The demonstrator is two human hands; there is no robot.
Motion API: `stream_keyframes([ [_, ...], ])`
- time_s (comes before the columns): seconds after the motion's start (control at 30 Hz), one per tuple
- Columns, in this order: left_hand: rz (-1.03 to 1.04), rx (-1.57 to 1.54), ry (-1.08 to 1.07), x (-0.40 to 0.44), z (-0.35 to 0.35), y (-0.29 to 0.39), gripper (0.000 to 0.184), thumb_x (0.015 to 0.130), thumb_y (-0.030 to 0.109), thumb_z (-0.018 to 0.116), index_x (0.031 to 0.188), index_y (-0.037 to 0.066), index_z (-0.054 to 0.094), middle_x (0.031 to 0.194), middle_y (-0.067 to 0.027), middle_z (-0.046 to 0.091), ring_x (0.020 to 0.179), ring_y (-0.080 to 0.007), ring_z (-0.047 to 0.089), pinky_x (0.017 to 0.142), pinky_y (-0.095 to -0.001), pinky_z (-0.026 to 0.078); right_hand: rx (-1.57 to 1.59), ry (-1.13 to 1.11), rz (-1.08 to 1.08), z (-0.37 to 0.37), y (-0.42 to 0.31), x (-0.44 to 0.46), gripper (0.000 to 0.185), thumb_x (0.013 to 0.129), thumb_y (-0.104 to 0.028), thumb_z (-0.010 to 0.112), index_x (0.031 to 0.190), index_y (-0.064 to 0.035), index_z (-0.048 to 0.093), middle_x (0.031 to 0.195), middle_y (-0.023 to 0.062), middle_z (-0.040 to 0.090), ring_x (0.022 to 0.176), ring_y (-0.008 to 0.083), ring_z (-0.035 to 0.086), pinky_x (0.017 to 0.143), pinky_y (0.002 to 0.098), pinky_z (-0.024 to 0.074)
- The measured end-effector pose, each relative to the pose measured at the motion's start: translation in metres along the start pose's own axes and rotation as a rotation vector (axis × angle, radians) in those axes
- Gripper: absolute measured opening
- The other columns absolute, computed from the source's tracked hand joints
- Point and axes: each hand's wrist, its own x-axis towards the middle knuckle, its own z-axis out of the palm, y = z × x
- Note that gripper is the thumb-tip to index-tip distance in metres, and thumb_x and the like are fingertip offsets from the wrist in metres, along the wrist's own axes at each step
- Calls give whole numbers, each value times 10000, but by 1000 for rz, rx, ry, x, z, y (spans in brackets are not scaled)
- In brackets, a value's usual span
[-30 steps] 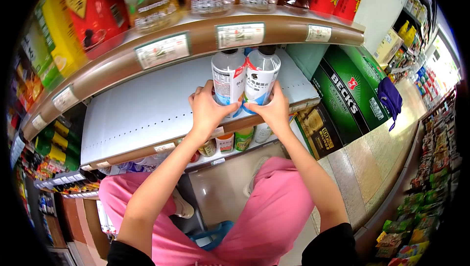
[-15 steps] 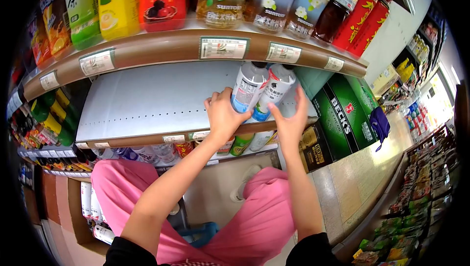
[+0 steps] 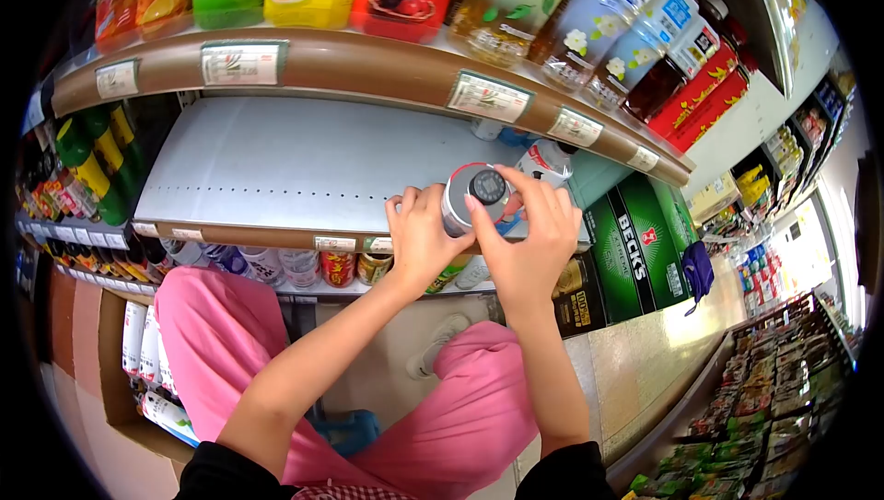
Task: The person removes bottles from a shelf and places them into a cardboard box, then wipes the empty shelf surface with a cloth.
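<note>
A clear bottle with a dark cap (image 3: 487,188) stands near the front edge of the white shelf (image 3: 285,155), its cap tilted toward me. My left hand (image 3: 422,235) grips the bottle's left side, with the thumb at the front. My right hand (image 3: 532,238) closes on its right side, thumb and fingertips near the cap. Just behind my right fingers is a second bottle with a white and red label (image 3: 545,163). Farther back, part of another bottle (image 3: 486,129) shows beneath the upper shelf edge.
Drinks line the upper shelf (image 3: 359,72) above my hands. Green Beck's boxes (image 3: 642,242) stand at the right. Cans and bottles fill the lower shelf, including a red can (image 3: 336,269). At my left is a cardboard box (image 3: 114,366) holding white-labelled bottles (image 3: 133,339).
My right hand has moved left from the second bottle and closed on the front bottle. That bottle now tilts with its cap toward me. My view has shifted.
</note>
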Motion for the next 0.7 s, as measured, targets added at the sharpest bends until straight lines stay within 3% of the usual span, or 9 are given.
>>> stream_keyframes([
  [0.17, 79, 27, -43, -11, -12, -3, 634, 617, 265, 836, 1138, 20, 570, 1007, -118, 640, 1007, -318, 526, 918, -454, 360, -20, -60, -27, -6, -13, -4, 262, 673, -218, 823, 879, -131, 686, 710, -18, 577, 659, 158, 533, 669, 333, 357],
  [0.27, -5, -127, -101, -25, -32, 2, 571, 757, 242, 776, 1220, 7, 538, 1078, -110, 638, 1008, -289, 571, 862, -416, 443, -25, -95, 6, -19, -15, -12, 276, 661, -197, 825, 878, -111, 677, 714, -7, 597, 625, 157, 545, 653, 324, 373],
  [0.37, -857, -1169, -328, -40, -39, 7, 463, 927, 238, 626, 1310, 18, 485, 1154, -139, 631, 1016, -262, 614, 888, -395, 525, -11, -133, 101, -30, -13, -26, 293, 656, -175, 820, 896, -96, 672, 737, 8, 615, 637, 162, 564, 640, 317, 393],
  [0.4, -1080, -1369, -400, -39, -47, 10, 431, 1006, 314, 535, 1319, 24, 476, 1198, -131, 618, 1050, -217, 645, 893, -337, 545, 6, -145, 109, -33, -12, -32, 314, 646, -152, 816, 910, -79, 664, 763, 26, 628, 641, 172, 576, 646, 320, 420],
  [0.5, -1259, -1696, -534, -33, -55, 18, 461, 1008, 361, 527, 1322, 29, 467, 1219, -160, 610, 1101, -240, 628, 986, -352, 515, 34, -184, 181, -41, -19, -41, 329, 636, -141, 817, 915, -70, 657, 796, 35, 640, 662, 179, 586, 682, 325, 443],
  [0.7, -1389, -1807, -540, -39, -52, 10, 504, 947, 346, 648, 1319, 48, 482, 1249, -160, 593, 1142, -230, 605, 1033, -366, 488, 81, -244, 159, -52, -25, -46, 337, 626, -113, 820, 911, -68, 646, 801, 43, 626, 683, 187, 576, 689, 324, 446],
])
